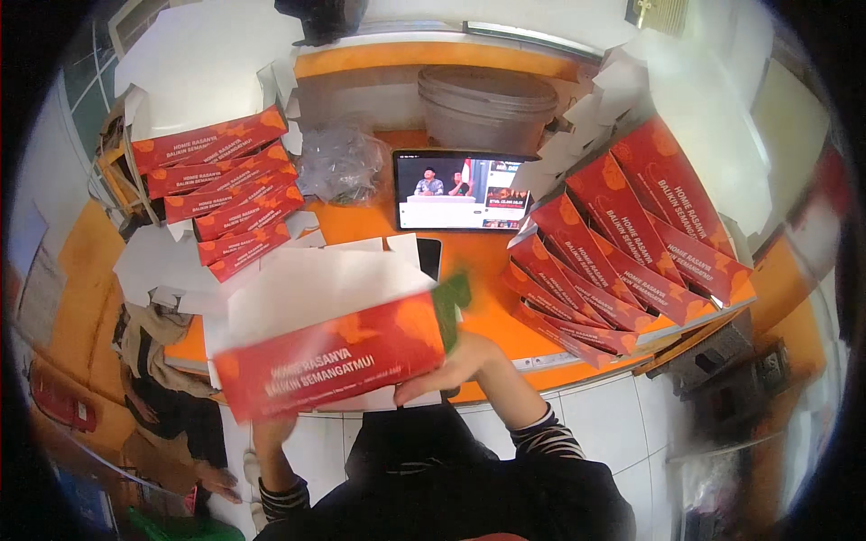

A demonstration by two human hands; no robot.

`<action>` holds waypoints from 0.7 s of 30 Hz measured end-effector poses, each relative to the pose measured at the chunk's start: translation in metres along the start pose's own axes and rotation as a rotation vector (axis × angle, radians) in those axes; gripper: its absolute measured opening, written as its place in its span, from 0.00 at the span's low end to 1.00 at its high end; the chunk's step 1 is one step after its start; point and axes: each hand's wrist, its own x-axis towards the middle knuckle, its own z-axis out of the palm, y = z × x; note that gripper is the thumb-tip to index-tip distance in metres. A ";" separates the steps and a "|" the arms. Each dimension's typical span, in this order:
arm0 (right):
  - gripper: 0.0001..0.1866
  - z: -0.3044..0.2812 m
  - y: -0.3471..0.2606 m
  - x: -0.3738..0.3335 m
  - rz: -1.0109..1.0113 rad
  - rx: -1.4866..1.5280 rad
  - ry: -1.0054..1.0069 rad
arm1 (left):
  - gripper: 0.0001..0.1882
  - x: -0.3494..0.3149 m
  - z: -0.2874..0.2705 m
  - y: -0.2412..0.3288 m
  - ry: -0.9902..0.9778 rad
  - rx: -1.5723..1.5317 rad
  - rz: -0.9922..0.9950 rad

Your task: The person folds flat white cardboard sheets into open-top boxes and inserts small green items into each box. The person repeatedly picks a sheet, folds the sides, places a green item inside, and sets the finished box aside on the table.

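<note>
In front of me a red cardboard box [334,356] with an orange pattern and white print is held tilted over the near edge of the orange table. Its white inner side faces away from me, and a green end flap [451,307] at its right is blurred. My right hand [456,365] grips the box's lower right corner, thumb on the front. Under the lower left corner is my left hand [273,435], closed against the box, with its fingertips hidden behind the cardboard.
Stacks of red boxes [239,185] stand left and more red boxes [622,230] right. Between them are a tablet [462,191], a dark phone [429,260], a clear plastic bag [343,167] and a grey tub [487,104]. Another person's hand [216,481] shows at lower left.
</note>
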 end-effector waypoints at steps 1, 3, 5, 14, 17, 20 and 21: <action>0.52 0.004 -0.006 0.001 0.015 -0.122 -0.058 | 0.26 0.011 -0.010 0.013 0.000 -0.013 -0.094; 0.46 0.015 -0.005 0.003 -0.161 -0.232 0.017 | 0.27 0.049 -0.031 0.072 0.167 -0.379 -0.219; 0.42 0.029 0.006 0.008 -0.571 -0.184 0.272 | 0.35 0.080 -0.031 0.123 0.636 -0.555 0.159; 0.48 0.069 0.007 0.043 -0.113 -1.120 0.142 | 0.18 0.064 -0.069 0.163 0.350 -0.036 0.560; 0.44 0.060 -0.008 0.039 -0.055 -0.977 0.175 | 0.14 0.059 -0.062 0.151 0.433 -0.234 0.447; 0.35 0.043 -0.011 0.033 -0.126 -0.750 0.242 | 0.14 0.057 -0.063 0.146 0.577 -0.275 0.367; 0.32 0.036 -0.011 0.033 -0.103 -0.661 0.212 | 0.13 0.058 -0.066 0.148 0.625 -0.236 0.357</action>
